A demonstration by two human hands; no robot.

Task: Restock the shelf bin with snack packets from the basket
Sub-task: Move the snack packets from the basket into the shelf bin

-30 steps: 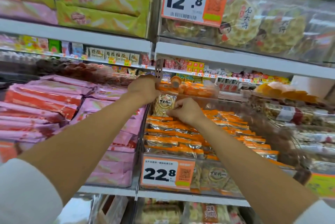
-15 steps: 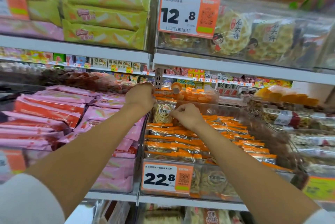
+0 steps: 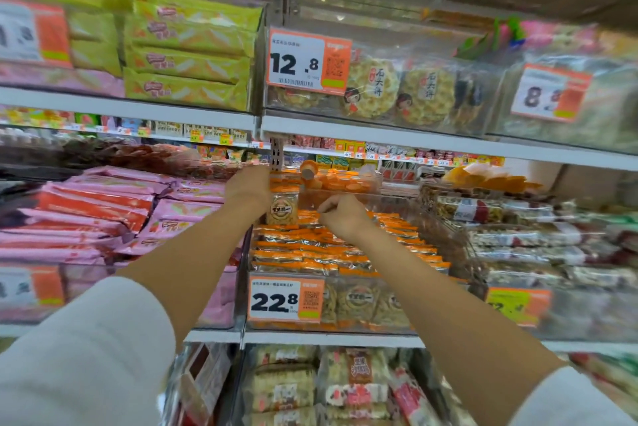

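Head view: one snack packet (image 3: 282,211) stands upright at the back of the clear shelf bin (image 3: 376,315), touching the left hand (image 3: 249,191), whose fingers are hidden, so its hold cannot be told. The right hand (image 3: 342,218) is just beside it, fingers curled; whether they pinch anything is unclear. If let go unsupported, the packet may topple forward across the flat rows (image 3: 310,249).

Loose white sleeves (image 3: 86,356), bare forearms (image 3: 193,263)
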